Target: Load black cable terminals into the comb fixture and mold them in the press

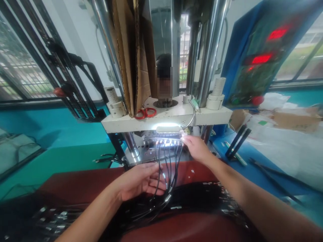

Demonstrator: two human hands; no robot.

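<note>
Several black cables (pixel 169 168) hang from a lit metal mold (pixel 166 143) under the press plate and gather at silvery connectors (pixel 168 197). My left hand (pixel 143 181) is below the mold, palm turned toward the cables. Its fingers are loosely curved and apart, with one cable crossing in front of them near the thumb. At the mold's right end, my right hand (pixel 196 148) pinches the end of a thin metal bar (pixel 166 138) lying along the mold; the fingertips are partly lost in glare.
A lamp (pixel 168 129) shines under the white press plate (pixel 126 123), where red-handled scissors (pixel 146 113) and cardboard (pixel 133 60) rest. More dark cables (pixel 202 195) cover the red surface (pixel 85 179). A control box (pixel 257 57) stands right, above long tongs (pixel 275 174).
</note>
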